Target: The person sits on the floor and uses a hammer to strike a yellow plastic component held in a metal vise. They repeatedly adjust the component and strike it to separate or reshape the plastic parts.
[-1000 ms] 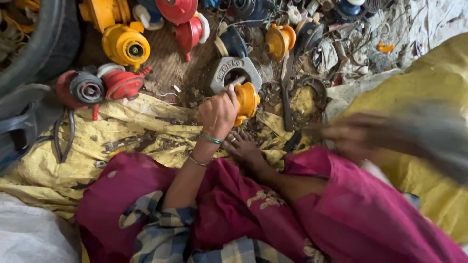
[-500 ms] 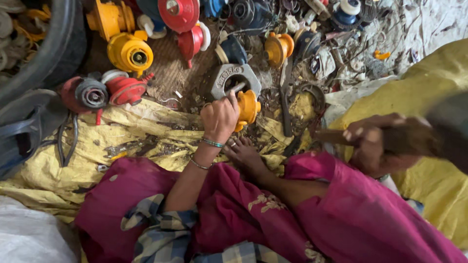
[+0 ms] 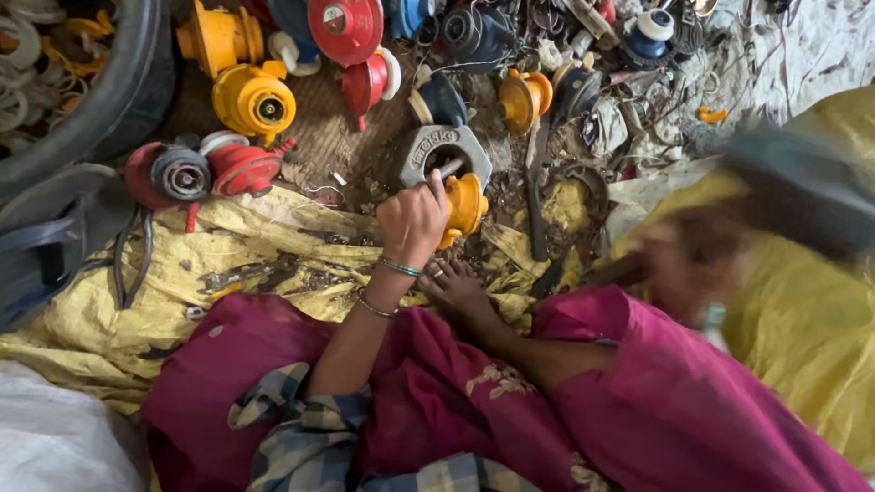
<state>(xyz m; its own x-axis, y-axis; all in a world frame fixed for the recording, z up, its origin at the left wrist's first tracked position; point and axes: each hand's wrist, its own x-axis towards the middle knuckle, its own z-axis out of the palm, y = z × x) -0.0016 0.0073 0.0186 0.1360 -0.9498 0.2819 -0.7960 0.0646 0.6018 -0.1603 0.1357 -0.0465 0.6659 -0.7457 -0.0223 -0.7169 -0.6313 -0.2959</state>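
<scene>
Gripping yellow part (image 3: pixel 463 208), left hand (image 3: pixel 412 221) closed; right hand (image 3: pixel 679 264) blurred (grip unclear).

gripping a glossy yellow painted-metal part (image 3: pixel 465 206), sitting beside a dull grey cast-metal housing (image 3: pixel 444 152) looking rough, resting on a crinkly, grimy yellow plastic sheet (image 3: pixel 137 310), wearing soft matt magenta cloth (image 3: pixel 656 410), showing shiny thin bangles (image 3: pixel 399 267)
</scene>
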